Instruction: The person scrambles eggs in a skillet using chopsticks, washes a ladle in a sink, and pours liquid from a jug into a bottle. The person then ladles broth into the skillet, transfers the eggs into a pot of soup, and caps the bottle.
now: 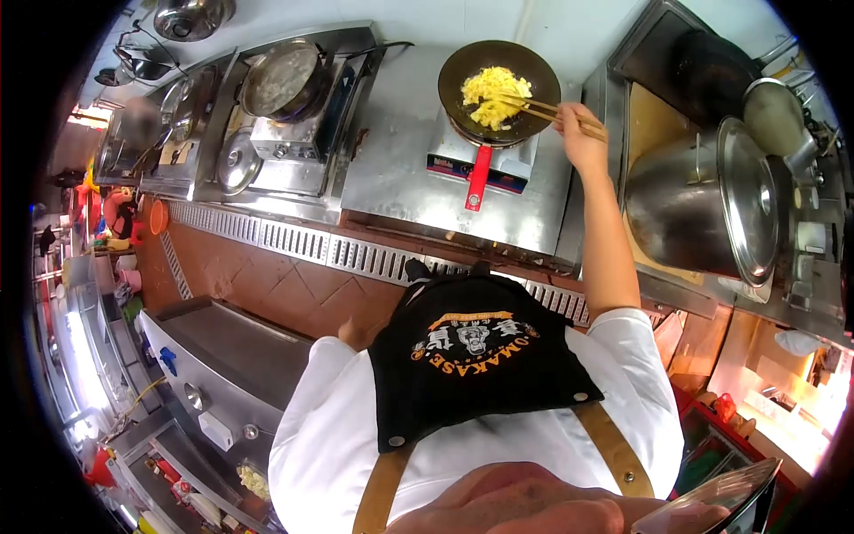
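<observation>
In the head view my right hand [583, 133] is closed around a pair of wooden chopsticks [543, 110]. Their tips reach into yellow scrambled eggs [495, 89], which lie in the middle of a dark frying pan [454, 71]. The pan rests on a portable gas stove [438, 165], its red handle [479, 178] pointing toward my body. Of my left arm only a bit of bare forearm [354, 332] shows beside the black apron [471, 356]; the left hand itself is hidden.
A large lidded steel pot [667, 205] stands right of my arm. Left on the counter are a pot of liquid [283, 80] on another burner and a loose lid [238, 162]. A floor drain grate [356, 258] runs below; a steel unit [222, 356] stands to the left.
</observation>
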{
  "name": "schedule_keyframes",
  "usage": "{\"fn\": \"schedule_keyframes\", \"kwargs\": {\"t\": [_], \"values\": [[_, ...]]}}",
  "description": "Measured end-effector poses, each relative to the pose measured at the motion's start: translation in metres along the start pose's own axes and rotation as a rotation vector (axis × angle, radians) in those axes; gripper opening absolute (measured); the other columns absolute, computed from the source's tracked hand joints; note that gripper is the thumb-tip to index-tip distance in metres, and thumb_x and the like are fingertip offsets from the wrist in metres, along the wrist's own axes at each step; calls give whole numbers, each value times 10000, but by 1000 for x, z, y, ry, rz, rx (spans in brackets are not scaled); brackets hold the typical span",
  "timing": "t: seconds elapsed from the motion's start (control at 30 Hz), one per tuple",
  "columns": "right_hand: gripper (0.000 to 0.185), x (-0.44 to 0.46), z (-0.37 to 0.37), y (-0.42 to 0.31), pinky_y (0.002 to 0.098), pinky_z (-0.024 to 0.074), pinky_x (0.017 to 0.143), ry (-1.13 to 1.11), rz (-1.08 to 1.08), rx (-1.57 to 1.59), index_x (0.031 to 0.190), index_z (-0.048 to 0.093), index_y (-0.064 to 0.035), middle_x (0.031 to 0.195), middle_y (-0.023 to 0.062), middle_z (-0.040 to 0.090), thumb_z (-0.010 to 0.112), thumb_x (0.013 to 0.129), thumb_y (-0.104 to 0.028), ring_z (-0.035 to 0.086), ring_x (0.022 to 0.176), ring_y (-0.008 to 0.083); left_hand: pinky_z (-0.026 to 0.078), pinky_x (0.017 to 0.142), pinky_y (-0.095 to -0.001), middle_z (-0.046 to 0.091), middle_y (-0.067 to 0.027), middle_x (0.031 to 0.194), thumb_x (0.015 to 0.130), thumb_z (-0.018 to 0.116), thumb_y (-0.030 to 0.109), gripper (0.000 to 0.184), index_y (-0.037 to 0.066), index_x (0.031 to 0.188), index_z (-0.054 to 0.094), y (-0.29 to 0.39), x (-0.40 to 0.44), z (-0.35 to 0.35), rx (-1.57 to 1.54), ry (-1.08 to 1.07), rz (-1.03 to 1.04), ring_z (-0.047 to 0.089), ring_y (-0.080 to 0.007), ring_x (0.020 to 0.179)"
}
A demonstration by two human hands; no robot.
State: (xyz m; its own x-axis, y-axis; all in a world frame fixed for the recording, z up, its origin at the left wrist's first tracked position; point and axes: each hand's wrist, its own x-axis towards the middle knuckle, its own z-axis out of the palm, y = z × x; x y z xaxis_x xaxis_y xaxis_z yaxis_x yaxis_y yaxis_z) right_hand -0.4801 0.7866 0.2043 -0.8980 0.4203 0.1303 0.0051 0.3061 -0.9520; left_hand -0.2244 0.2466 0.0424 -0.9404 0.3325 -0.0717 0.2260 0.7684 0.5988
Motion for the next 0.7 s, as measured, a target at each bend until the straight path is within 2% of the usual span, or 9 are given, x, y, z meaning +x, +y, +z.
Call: {"fn": "schedule_keyframes", "kwargs": {"t": [0.07, 0.13, 0.17, 0.23, 0.3, 0.37, 0.47, 0.57, 0.7], "values": [[224, 3, -9, -13, 255, 525, 648, 11, -27, -96, 1004, 633, 11, 842, 81, 661, 513, 939, -166, 641, 706, 135, 509, 679, -357, 644, -80, 891, 878, 613, 330, 327, 65, 1069, 597, -41, -49, 27, -39, -161, -289, 630, -273, 751], [214, 3, -3, -24, 256, 526, 641, 37, -35, -85, 992, 634, 11, 840, 83, 661, 510, 938, -154, 645, 704, 134, 509, 668, -355, 643, -77, 885, 881, 609, 326, 311, 70, 1059, 598, -83, -80, 65, -119, -206, -558, 629, -267, 745], [211, 8, 9, -18, 255, 525, 634, 36, -46, 53, 978, 634, 12, 828, 85, 660, 501, 940, -147, 647, 703, 134, 509, 663, -354, 643, -76, 882, 883, 606, 323, 303, 73, 1054, 599, -94, -86, 81, -195, -197, -683, 629, -265, 741], [208, 21, 36, -3, 252, 524, 633, 12, -61, 83, 984, 634, 11, 827, 84, 661, 505, 938, -145, 649, 706, 134, 509, 652, -353, 641, -74, 876, 886, 601, 319, 288, 79, 1044, 600, -108, -90, 105, -443, -116, -923, 628, -259, 735], [203, 27, 48, 12, 244, 522, 635, -21, -62, 111, 985, 639, 9, 833, 80, 664, 523, 931, -148, 651, 703, 134, 508, 641, -351, 640, -71, 870, 889, 596, 315, 273, 84, 1034, 601, -126, -85, 131, -900, 118, -1160, 628, -254, 728], [200, 27, 32, 14, 246, 522, 631, -1, -71, 44, 975, 641, 6, 826, 78, 663, 527, 929, -151, 650, 695, 134, 508, 630, -350, 639, -68, 864, 892, 591, 310, 258, 90, 1024, 602, -133, -65, 141, -1209, 341, -1245, 627, -249, 721], [205, 17, -8, -11, 267, 506, 610, 37, -35, -116, 934, 667, -23, 757, 80, 681, 533, 911, -177, 654, 671, 121, 486, 557, -327, 612, -51, 802, 898, 577, 296, 211, 96, 964, 587, -72, -12, 83, -1132, 238, -1280, 599, -196, 654], [206, 20, -24, -24, 266, 504, 603, 78, 26, -30, 942, 666, -25, 762, 74, 683, 540, 918, -186, 645, 661, 125, 459, 512, -307, 579, -27, 751, 910, 555, 288, 187, 103, 939, 566, -69, 5, 72, -1140, 337, -1200, 562, -151, 605], [225, 39, -5, 43, 260, 511, 615, 124, -68, 74, 966, 646, 1, 789, 82, 671, 523, 937, -185, 635, 669, 133, 464, 527, -297, 573, -42, 765, 913, 553, 293, 198, 104, 974, 560, -79, -1, 75, -1089, 215, -1182, 573, -168, 643]]}}
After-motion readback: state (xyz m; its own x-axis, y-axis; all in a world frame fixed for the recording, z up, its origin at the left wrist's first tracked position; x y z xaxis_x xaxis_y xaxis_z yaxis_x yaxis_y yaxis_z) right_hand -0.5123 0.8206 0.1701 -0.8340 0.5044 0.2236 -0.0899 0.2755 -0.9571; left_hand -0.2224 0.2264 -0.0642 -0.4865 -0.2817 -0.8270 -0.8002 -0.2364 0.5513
